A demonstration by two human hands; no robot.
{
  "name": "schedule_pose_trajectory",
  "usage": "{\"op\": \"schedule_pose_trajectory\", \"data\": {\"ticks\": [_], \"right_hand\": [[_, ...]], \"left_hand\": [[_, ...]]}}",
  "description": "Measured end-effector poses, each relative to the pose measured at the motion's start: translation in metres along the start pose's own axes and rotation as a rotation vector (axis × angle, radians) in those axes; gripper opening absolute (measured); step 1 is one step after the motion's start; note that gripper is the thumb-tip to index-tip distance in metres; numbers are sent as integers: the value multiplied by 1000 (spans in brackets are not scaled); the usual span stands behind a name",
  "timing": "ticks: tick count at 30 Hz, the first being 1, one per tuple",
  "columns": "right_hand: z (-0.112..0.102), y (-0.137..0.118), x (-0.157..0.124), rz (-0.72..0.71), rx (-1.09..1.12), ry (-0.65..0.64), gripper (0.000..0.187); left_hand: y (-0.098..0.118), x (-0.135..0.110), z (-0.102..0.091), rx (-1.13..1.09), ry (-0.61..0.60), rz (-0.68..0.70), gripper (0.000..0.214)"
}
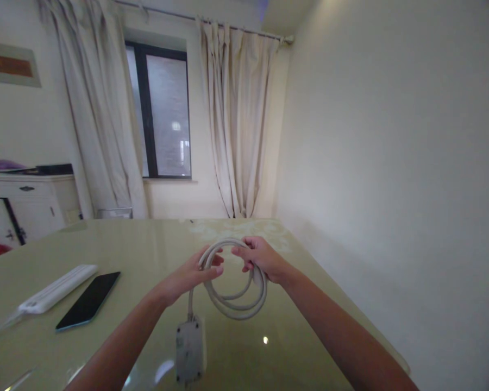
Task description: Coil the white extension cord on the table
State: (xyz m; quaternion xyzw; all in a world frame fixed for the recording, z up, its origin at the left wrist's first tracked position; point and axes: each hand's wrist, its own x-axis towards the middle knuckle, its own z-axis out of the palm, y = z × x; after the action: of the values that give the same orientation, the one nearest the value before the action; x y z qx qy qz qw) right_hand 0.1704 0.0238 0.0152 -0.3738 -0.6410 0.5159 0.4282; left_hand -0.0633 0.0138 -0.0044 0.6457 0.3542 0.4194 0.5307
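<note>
A grey power-strip cable point(236, 304) is wound into a loop above the glossy table point(146, 250). My left hand point(195, 274) pinches the loop's left side, fingers closed round the cord. My right hand point(261, 258) grips the loop's right side, fingers wrapped round it. From the loop a short length of cord drops to the strip's socket block point(190, 350), which lies on the table near me.
A second white power strip point(59, 288) and a black phone point(89, 300) lie on the table to the left. A plain wall runs close along the right. Behind are a window with curtains point(236, 125) and a white cabinet point(24, 203).
</note>
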Motion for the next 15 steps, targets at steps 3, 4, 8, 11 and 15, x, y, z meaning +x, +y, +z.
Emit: {"op": "schedule_pose_trajectory", "data": {"ticks": [3,4,8,11,15], "right_hand": [[-15,21,14,39,196,192,47],[-22,29,20,47,256,269,45],[-54,64,45,98,400,624,37],[-79,91,55,121,390,807,41],[-112,122,57,144,326,1010,45]], "left_hand": [[-32,2,-8,-81,-34,-172,55],[-41,5,-9,-99,-38,-217,53],[-76,21,-3,-195,76,-272,56],[-100,36,11,-203,180,-248,54],[-127,50,27,-36,227,-163,34]]}}
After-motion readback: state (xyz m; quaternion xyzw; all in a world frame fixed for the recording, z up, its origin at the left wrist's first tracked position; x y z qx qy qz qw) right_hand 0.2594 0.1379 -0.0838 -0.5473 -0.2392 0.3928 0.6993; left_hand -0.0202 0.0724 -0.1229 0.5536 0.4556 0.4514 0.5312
